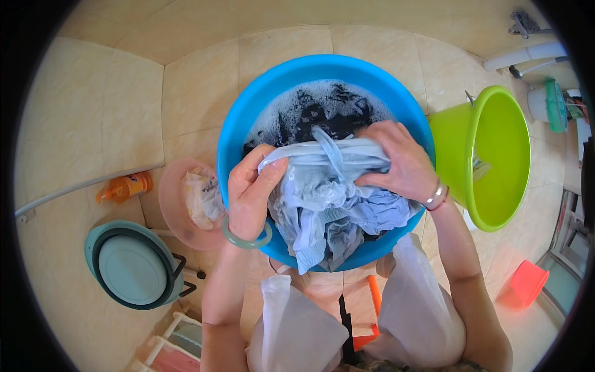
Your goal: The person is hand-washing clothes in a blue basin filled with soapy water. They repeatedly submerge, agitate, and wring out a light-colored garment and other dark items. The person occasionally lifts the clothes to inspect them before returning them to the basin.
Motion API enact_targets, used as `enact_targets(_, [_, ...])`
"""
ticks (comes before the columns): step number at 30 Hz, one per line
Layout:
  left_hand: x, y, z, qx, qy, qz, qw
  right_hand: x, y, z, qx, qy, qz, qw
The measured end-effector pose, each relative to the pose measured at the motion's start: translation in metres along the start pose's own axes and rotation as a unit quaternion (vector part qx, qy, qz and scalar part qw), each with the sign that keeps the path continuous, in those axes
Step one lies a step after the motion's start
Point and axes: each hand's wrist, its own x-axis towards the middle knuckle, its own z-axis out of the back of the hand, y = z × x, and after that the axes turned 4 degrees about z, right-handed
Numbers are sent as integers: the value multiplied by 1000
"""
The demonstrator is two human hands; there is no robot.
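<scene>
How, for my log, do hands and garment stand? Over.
Left hand and right hand gripping light-blue garment. Garment bunched over blue basin, near side. Dark cloth, suds beyond. Nothing visibly blocking hands.

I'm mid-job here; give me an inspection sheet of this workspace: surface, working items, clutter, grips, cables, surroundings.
Surface: beige tiled floor.
Working items: bunched light-blue cloth held over the blue basin; dark cloth in sudsy water inside.
Clutter: left, pink basin containing pale cloth, orange bottle, teal basin; right, green bucket, red tub.
Grips: left grip and right grip both closed on the light-blue cloth.
Cables: nothing seen.
Surroundings: beige walls; white pipe at upper right.
</scene>
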Motion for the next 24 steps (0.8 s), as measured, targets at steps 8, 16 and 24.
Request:
enact_targets(8, [44, 52, -18, -359, -66, 7, 931, 6, -11, -44, 285, -101, -112, 947])
enact_targets(16, [56, 117, -10, -495, 205, 245, 808, -6, 98, -88, -31, 25, 109, 993])
enact_targets(24, [24, 106, -66, -374, -182, 201, 887, 42, -16, -123, 26, -23, -28, 999])
